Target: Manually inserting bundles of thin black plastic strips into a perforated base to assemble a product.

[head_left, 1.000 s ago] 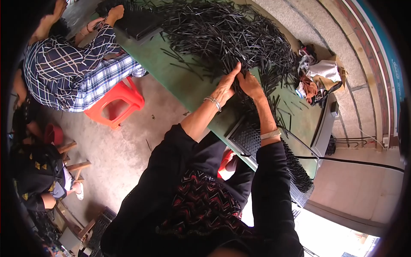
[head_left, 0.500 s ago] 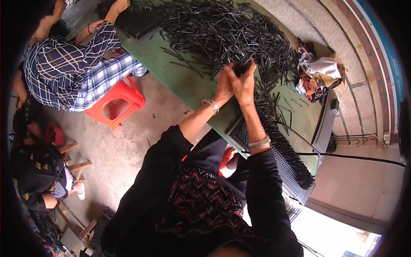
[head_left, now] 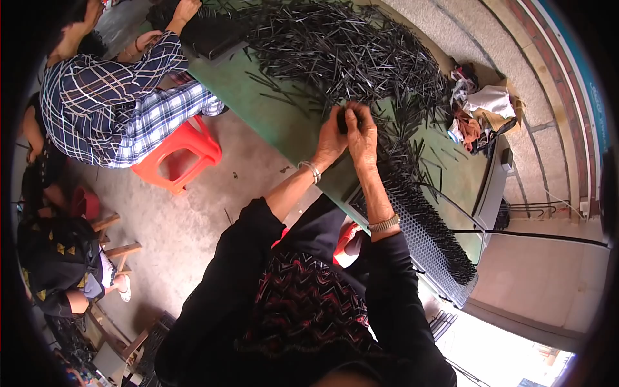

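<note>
Close together over the near edge of the green table (head_left: 284,138), my left hand (head_left: 330,140) and my right hand (head_left: 363,138) close around a small dark bundle (head_left: 342,122). It looks like thin black strips, mostly hidden by my fingers. My right thumb lies along its top. Just beyond my fingertips spreads a big loose heap of thin black strips (head_left: 348,48). Beside my right forearm, a grey perforated tray (head_left: 425,245) carries dense rows of upright black strips (head_left: 445,238).
A person in a plaid shirt (head_left: 97,103) sits on a red plastic stool (head_left: 177,158) at left, hands by a dark tray (head_left: 219,48). Crumpled bags (head_left: 483,103) lie at the table's right end. A black cable (head_left: 541,238) crosses there. Another person (head_left: 58,251) is at far left.
Both hands have drawn back slightly toward me, away from the heap. The fingers have closed more tightly around the dark bundle.
</note>
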The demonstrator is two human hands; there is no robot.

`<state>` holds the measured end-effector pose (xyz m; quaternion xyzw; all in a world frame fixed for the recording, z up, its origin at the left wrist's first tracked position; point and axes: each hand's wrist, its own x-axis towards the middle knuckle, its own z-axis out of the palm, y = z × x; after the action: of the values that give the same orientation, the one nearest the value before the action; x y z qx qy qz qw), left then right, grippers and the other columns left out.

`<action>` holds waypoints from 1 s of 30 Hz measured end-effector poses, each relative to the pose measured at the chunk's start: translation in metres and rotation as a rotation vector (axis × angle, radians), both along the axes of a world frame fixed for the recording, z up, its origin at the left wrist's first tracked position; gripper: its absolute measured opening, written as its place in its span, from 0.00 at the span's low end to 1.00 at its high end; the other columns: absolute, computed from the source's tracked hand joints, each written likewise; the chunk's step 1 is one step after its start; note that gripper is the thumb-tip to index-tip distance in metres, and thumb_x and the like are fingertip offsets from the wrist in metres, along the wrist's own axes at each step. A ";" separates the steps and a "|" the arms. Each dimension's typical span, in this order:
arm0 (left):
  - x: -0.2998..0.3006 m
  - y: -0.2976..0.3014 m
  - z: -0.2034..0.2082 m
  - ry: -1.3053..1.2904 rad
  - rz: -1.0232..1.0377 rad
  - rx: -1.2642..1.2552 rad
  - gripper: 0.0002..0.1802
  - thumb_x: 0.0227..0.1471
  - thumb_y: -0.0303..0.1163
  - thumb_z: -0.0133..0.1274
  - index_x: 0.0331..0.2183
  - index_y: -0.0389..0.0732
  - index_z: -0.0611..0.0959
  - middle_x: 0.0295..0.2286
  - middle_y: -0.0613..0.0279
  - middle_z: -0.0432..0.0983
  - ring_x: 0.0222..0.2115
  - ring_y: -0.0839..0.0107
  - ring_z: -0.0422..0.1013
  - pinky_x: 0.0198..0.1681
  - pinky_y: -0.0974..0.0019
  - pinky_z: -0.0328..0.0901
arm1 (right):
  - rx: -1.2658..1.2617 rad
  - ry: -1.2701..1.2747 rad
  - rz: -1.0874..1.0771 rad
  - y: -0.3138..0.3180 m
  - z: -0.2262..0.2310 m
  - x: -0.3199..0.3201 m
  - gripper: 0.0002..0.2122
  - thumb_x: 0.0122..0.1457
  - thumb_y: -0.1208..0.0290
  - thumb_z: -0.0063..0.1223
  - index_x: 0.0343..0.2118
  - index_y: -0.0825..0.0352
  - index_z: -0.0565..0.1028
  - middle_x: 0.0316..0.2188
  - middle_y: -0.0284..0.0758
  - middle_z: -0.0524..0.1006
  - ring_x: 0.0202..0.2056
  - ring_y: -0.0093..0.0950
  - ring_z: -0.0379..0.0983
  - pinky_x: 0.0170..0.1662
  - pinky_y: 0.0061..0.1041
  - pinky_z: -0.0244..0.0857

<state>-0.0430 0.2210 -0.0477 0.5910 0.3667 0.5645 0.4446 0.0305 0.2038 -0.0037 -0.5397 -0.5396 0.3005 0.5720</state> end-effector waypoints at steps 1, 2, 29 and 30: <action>-0.001 -0.001 0.000 0.054 -0.011 -0.011 0.15 0.54 0.35 0.52 0.42 0.39 0.73 0.37 0.47 0.76 0.41 0.51 0.73 0.39 0.61 0.67 | 0.004 -0.003 -0.001 0.000 -0.005 0.003 0.14 0.62 0.65 0.50 0.47 0.68 0.70 0.41 0.40 0.73 0.41 0.27 0.71 0.47 0.25 0.64; 0.001 0.001 0.001 0.051 -0.013 -0.008 0.15 0.54 0.35 0.52 0.42 0.39 0.73 0.37 0.47 0.76 0.41 0.51 0.73 0.39 0.61 0.67 | -0.038 -0.031 -0.067 -0.001 -0.010 0.007 0.14 0.62 0.65 0.49 0.46 0.68 0.71 0.41 0.40 0.74 0.41 0.27 0.71 0.47 0.25 0.64; -0.030 0.039 -0.012 -0.465 0.089 -0.291 0.08 0.44 0.24 0.60 0.31 0.38 0.78 0.25 0.67 0.76 0.25 0.78 0.69 0.32 0.72 0.66 | -0.617 -1.214 0.063 -0.046 -0.032 -0.024 0.14 0.49 0.65 0.59 0.34 0.71 0.75 0.35 0.48 0.77 0.37 0.46 0.76 0.40 0.40 0.71; -0.032 0.035 -0.017 -0.369 0.088 -0.250 0.11 0.45 0.26 0.61 0.33 0.38 0.78 0.27 0.69 0.76 0.27 0.80 0.68 0.35 0.73 0.64 | -0.626 -1.168 0.039 -0.046 -0.026 -0.022 0.14 0.48 0.65 0.58 0.34 0.71 0.75 0.34 0.48 0.77 0.37 0.46 0.76 0.40 0.39 0.71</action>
<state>-0.0745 0.2555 -0.0647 0.4012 0.3717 0.6322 0.5488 0.0085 0.1580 -0.0297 -0.7449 -0.6578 0.1114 -0.0040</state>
